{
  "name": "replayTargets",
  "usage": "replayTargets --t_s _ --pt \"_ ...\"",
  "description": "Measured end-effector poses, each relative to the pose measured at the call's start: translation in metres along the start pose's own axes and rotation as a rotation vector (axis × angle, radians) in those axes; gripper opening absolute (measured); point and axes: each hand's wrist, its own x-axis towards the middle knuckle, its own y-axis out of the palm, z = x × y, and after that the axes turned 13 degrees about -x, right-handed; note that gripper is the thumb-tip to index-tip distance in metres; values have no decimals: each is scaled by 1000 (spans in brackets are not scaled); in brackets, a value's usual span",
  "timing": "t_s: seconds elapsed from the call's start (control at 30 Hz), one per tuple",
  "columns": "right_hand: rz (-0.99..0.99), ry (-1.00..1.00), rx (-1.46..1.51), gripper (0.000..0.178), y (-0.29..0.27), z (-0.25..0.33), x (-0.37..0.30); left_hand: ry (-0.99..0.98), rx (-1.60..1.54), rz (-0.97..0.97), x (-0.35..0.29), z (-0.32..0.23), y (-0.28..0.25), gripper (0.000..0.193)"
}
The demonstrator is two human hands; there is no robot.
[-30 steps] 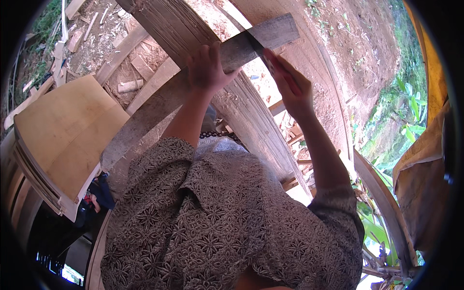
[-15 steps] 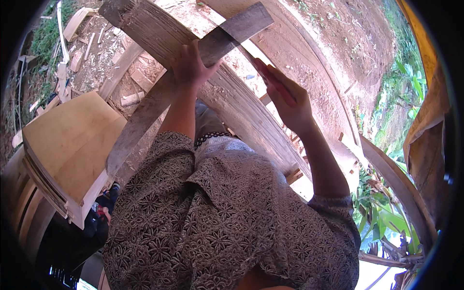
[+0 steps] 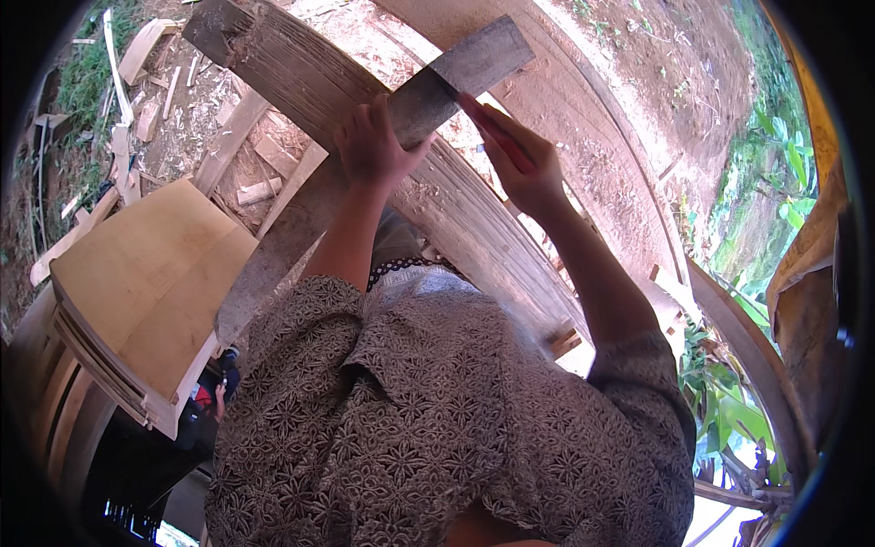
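A long grey weathered board (image 3: 483, 59) lies slantwise across a thick, grooved wooden beam (image 3: 301, 68). My left hand (image 3: 375, 150) grips the board where it crosses the beam, thumb on the near side and fingers over the far edge. To its right, my right hand (image 3: 529, 178) is closed around the red handle of what looks like a handsaw (image 3: 516, 153). The thin blade is seen almost edge-on and meets the board beyond my left hand, near a shadow line. The teeth cannot be made out.
A pale, smooth curved wooden panel (image 3: 155, 264) stands at the left, with a partly hidden person (image 3: 219, 387) below it. Wood scraps and shavings (image 3: 260, 190) litter the ground at far left. A broad plank (image 3: 620, 164) runs along the right; green plants (image 3: 729, 410) grow beyond.
My right hand has pushed forward and left, bringing the saw handle close to the board's edge. My left hand keeps its grip. The whole view has shifted slightly.
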Motion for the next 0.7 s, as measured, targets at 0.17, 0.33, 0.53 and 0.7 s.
replayTargets --t_s 0.17,0.33,0.53,0.7 --pt "5 -9 -33 48 49 1 78 -9 79 6 -4 3 -8 94" --pt "-137 -152 118 48 54 -34 66 48 -22 52 8 3 2 83" --pt "-268 -106 44 51 41 -12 26 -89 96 316 15 5 2 106" --pt "-299 -124 41 49 59 -63 5 114 240 440 27 27 10 113"
